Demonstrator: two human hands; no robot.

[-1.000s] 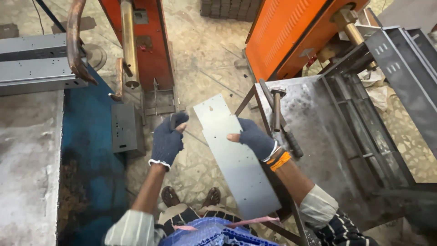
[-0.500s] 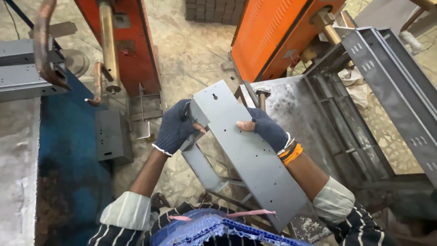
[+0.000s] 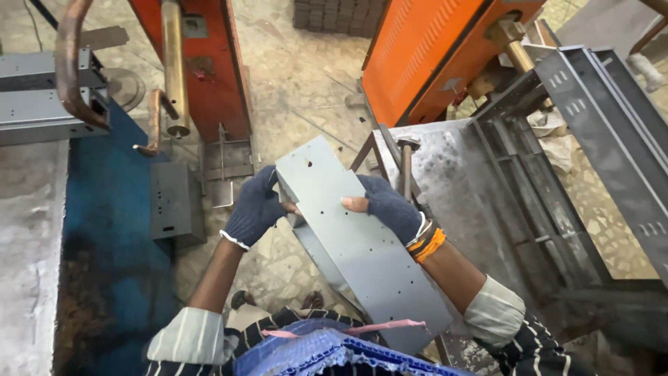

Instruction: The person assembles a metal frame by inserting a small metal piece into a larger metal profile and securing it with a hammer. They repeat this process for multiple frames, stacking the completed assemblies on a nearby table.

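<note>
I hold a long grey sheet-metal channel (image 3: 355,237) with small punched holes, slanted from upper left down toward my lap. My left hand (image 3: 254,209), in a dark blue fingerless glove, grips its left edge near the top end. My right hand (image 3: 390,205), gloved the same way with orange bands at the wrist, clasps the right edge with the thumb on the flat face. The part hangs in the air over the floor, between a blue bench (image 3: 115,230) and a grey metal table (image 3: 452,188).
Two orange spot-welding machines (image 3: 209,69) (image 3: 424,56) stand ahead, the left one with copper arms (image 3: 174,69). Grey channels (image 3: 42,104) lie stacked at the far left. A rack of long grey trays (image 3: 591,132) fills the right. A small grey box (image 3: 174,202) sits by the bench.
The channel has tilted so its flat face turns more toward me, and both hands have shifted slightly down and left along its top end.
</note>
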